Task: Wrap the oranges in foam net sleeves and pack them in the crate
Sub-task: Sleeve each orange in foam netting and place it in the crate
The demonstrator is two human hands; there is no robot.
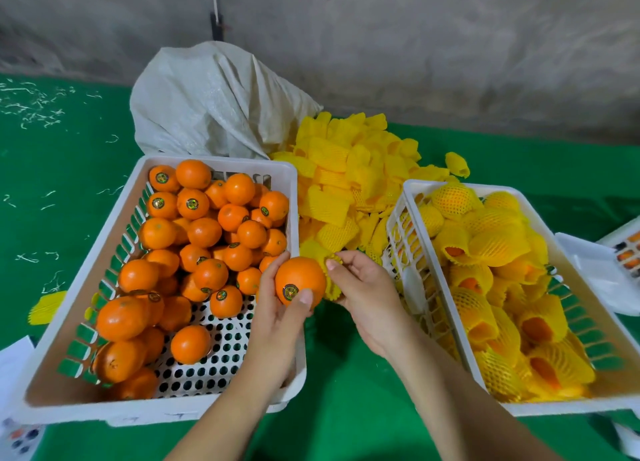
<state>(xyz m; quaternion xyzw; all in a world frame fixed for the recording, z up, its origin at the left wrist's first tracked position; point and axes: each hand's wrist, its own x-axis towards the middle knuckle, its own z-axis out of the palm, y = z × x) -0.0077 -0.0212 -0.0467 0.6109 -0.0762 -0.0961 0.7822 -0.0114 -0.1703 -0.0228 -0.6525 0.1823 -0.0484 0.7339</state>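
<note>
Orange and glossy, the orange (300, 280) sits between the two hands above the gap between the crates. The left hand (277, 308) grips it: thumb across the front beside a round sticker, fingers (273, 270) curled behind it and mostly hidden. Just right of that thumb, the right hand (363, 287) pinches a yellow sleeve (330, 280) against the orange's side; only its frilled, netted edge shows, the rest hidden behind the fruit and the fingers (341, 258), so how far it covers the orange cannot be told.

Left of the left fingers stands a white plastic crate (52, 367) with slotted walls and a perforated floor, part-filled with loose smooth oranges (194, 239), many stickered; its near corner is hidden by the left forearm. Right of the right fingers, a second crate (485, 374) holds wrapped oranges (491, 249), foam mesh puckered at the ends with orange skin showing through; its far right side is cut off by the frame.

Beyond both sets of fingers lies a pile of flat foam sleeves (346, 169), and behind it a crumpled woven sack (214, 104). Green cloth covers the desk (346, 408). White objects at the frame's corners are cut off and hard to identify.
</note>
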